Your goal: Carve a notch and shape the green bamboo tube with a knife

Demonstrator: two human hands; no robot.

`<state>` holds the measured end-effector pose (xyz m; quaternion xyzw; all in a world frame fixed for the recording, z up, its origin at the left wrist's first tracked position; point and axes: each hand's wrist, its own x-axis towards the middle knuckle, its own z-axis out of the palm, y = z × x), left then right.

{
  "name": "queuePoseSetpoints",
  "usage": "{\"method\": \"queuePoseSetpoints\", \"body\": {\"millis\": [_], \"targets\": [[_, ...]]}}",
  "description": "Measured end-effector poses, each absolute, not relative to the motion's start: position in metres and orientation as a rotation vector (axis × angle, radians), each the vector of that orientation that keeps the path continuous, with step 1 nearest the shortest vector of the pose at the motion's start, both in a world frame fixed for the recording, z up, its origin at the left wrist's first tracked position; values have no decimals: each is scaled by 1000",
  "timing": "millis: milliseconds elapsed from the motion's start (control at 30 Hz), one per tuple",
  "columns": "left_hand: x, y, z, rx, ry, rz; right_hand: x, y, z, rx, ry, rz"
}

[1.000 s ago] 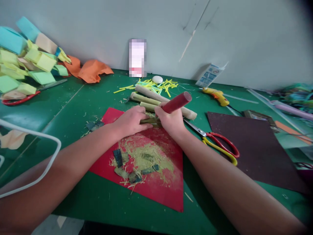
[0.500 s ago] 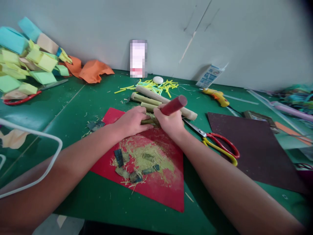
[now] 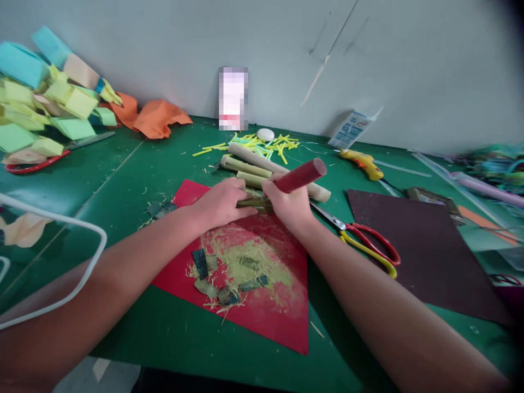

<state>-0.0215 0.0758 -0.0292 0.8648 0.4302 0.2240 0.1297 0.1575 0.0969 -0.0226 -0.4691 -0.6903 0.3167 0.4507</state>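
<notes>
Left hand [image 3: 223, 203] was closed over a green stick [image 3: 254, 204], holding it down at the far edge of a red sheet [image 3: 266, 316]. Right hand [image 3: 289, 206] was fisted round a red-handled tool [image 3: 302, 175]; the handle slanted up and away to the right, and its working end was hidden behind the hand.

Surface: green desk [image 3: 123, 180] set against a plain grey wall [image 3: 164, 49].

Counts, large to small:
- One heap of folded paper [image 3: 49, 109], far left.
- Two flat sheets: the red one and a dark brown sheet [image 3: 413, 240], right.
- One crumpled orange paper [image 3: 158, 117].
- Three loose sticks [image 3: 262, 161], just beyond the hands.
- One pair of scissors [image 3: 364, 243], beside the right wrist.
- One yellow glue gun [image 3: 362, 162].
- One patch of green shavings [image 3: 245, 267], on the red sheet.

The green stick lay crosswise between the two hands, touching both, its left part under the left fingers.
</notes>
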Motion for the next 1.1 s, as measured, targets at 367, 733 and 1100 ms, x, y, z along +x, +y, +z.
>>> {"method": "queuePoseSetpoints", "body": {"millis": [367, 733, 1100], "targets": [[-22, 76, -30, 2532, 1249, 649, 156, 97, -18, -1182, -1732, 798], [-24, 75, -31, 2593, 1183, 639, 153, 87, -19, -1113, -1808, 760], [-19, 71, -26, 2561, 1339, 549, 157, 100, -21, -1201, -1673, 744]]}}
